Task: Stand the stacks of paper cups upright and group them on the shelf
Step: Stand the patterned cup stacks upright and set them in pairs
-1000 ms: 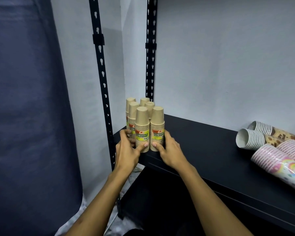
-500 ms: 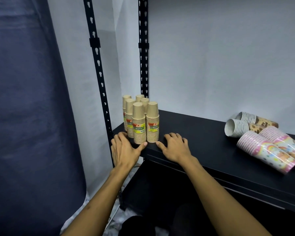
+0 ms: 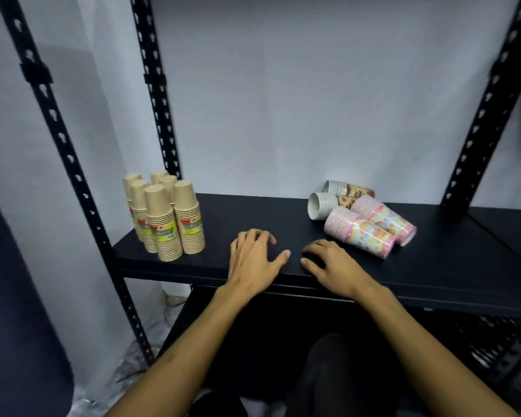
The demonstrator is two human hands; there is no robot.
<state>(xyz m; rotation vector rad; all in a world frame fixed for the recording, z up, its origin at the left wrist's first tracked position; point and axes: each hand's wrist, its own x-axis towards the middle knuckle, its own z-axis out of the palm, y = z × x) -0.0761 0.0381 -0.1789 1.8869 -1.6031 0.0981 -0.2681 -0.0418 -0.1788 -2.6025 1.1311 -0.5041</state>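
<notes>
Several stacks of brown paper cups [image 3: 166,216] stand upright, mouths down, grouped at the left end of the black shelf [image 3: 451,266]. At the right, two pink rainbow-print stacks [image 3: 363,231] lie on their sides, and behind them lie two stacks with a brown print [image 3: 328,204], mouths facing left. My left hand [image 3: 253,260] and my right hand [image 3: 331,263] hover over the shelf's front edge between the two groups, fingers spread, holding nothing.
Black perforated uprights [image 3: 160,94] frame the shelf against a white wall, one at the right [image 3: 481,115]. A dark curtain [image 3: 12,326] hangs at the far left. A lower shelf level [image 3: 494,350] lies beneath, with white sheeting on the floor.
Both hands have let go of the brown stacks and moved right along the shelf's front edge toward the lying stacks. The view has swung right as well.
</notes>
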